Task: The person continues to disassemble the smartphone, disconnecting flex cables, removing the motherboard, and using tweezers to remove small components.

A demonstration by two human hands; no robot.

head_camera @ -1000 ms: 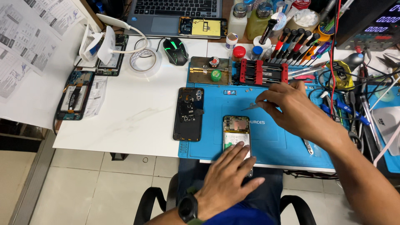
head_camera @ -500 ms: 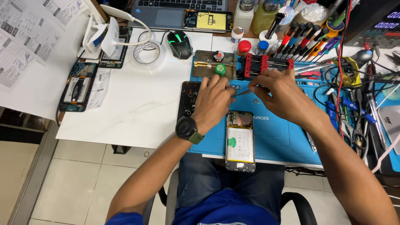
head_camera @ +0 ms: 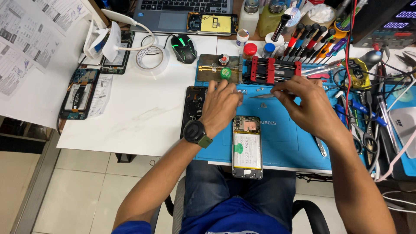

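An opened phone (head_camera: pixel 247 147) with its battery showing lies on the blue work mat (head_camera: pixel 286 138) near the front edge. My left hand (head_camera: pixel 223 104), a black watch on its wrist, rests above the phone with fingertips pinched at the mat's top, beside a black phone back cover (head_camera: pixel 193 106). My right hand (head_camera: pixel 305 102) holds thin metal tweezers (head_camera: pixel 262 96), their tip pointing left toward my left fingertips. What lies between the fingertips is too small to make out.
A red clamp holder (head_camera: pixel 271 70) and a metal plate (head_camera: pixel 216 67) sit behind my hands. Screwdrivers (head_camera: pixel 312 43), bottles, a mouse (head_camera: pixel 183 42), a tape roll (head_camera: pixel 151 58), a laptop (head_camera: pixel 186 11) and other opened phones (head_camera: pixel 80 93) crowd the white table. Cables and tools fill the right side.
My left hand left the opened phone and moved up the mat to meet the tweezers. My right hand with the tweezers stayed in about the same place.
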